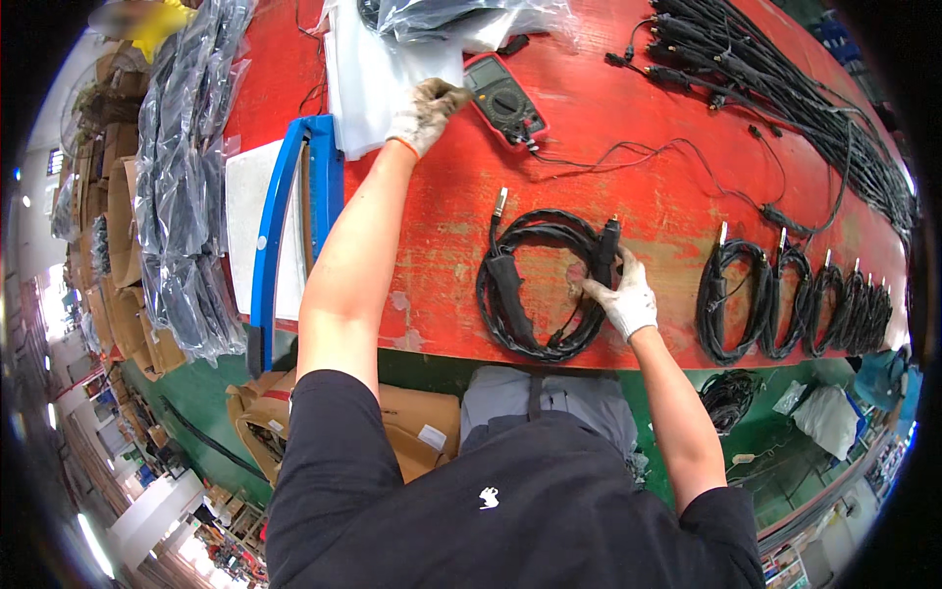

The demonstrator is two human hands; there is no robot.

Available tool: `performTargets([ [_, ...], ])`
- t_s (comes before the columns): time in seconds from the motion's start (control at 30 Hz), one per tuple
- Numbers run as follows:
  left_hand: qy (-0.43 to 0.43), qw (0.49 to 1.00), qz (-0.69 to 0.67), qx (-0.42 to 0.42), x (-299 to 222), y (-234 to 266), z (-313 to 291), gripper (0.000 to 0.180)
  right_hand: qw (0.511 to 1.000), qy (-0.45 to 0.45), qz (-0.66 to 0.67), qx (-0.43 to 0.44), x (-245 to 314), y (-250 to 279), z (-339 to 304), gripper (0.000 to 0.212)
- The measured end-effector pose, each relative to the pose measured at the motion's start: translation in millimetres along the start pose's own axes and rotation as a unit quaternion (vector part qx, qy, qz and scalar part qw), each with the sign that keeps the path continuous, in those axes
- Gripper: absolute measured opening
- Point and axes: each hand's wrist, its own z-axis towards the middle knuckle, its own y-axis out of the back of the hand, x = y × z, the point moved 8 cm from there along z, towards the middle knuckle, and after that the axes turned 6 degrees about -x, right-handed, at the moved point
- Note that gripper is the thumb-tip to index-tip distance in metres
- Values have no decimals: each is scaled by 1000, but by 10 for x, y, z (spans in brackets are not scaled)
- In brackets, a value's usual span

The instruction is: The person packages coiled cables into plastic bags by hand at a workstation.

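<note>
Near the middle of a worn red table's (422, 265) near edge lies a coiled black cable (505, 294), the gloved right hand (628, 299) clasping its right side. Farther off and to the left, the gloved left hand (426, 114) is at clear plastic bags (365, 83), just beside a red-rimmed multimeter (504, 100); whether its fingers grip anything cannot be told. Similar coils (758, 306) line the right.
</note>
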Motion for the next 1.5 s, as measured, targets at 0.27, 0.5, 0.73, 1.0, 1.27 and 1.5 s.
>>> performTargets([
  [0.27,19,979,146,-143,-654,197,-386,33,982,71,144,-97,57,291,-126,50],
  [0.5,4,794,606,-51,-228,239,-1054,63,966,62,252,-14,496,64,132,34],
  [0.73,-150,808,569,-33,-82,89,-788,28,973,105,205,-19,810,-294,0,28],
  [1.0,-129,840,527,30,15,240,-503,21,973,87,212,7,1079,-537,151,26],
  [1.27,-42,976,210,38,-326,-4,-754,19,895,-74,404,175,1896,-829,696,53],
  [1.5,-21,984,174,42,-333,-186,-1045,22,892,-67,430,124,2191,-884,1002,46],
])
